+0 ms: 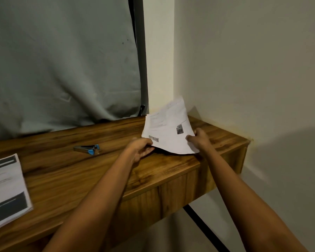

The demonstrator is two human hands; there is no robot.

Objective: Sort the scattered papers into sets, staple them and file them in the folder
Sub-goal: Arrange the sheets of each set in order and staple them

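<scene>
A: Wood, brown with a strong dark grain: that is the surface (80, 171). What is the white thing on it?

B: A thin set of printed sheets (168, 128), at the right end near the wall (244, 70). It bends in a soft curve, with the far edge lifted.

A: And the hands?

B: Both are clamped on it. The left hand (141, 148) pinches the near left corner, and the right hand (198, 139) grips the right edge.

A: Is there something else?

B: A metal stapler (87, 149) with blue plastic tips lies flat, left of the hands and apart from them. A second printed stack (5, 188) lies at the far left. Behind hangs a grey-green, wrinkled curtain (62, 60).
</scene>
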